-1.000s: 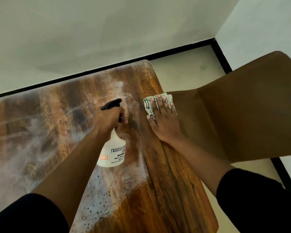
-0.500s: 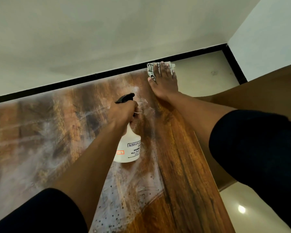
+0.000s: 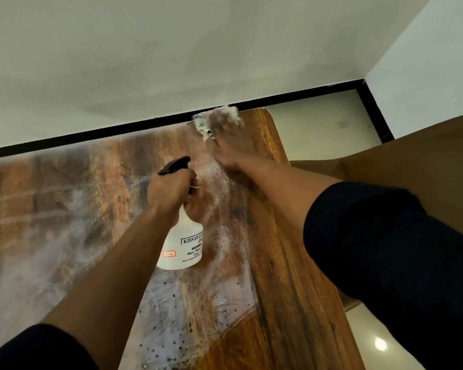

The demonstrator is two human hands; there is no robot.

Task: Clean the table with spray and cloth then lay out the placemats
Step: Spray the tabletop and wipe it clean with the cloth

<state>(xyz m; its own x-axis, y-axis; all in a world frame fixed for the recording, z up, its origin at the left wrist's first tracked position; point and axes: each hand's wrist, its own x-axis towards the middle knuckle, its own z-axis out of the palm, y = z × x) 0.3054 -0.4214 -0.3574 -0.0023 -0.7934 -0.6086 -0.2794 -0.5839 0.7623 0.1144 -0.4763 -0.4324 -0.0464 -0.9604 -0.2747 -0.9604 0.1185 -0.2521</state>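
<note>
Gripping the spray bottle (image 3: 181, 244), left hand (image 3: 169, 188); contents indiscernible.

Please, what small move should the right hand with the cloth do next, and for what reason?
Probably draw the cloth back toward the body along the table. The right hand presses it flat at the far edge, while wet spray film and droplets lie nearer, beside the spray bottle that the left hand grips.
</note>
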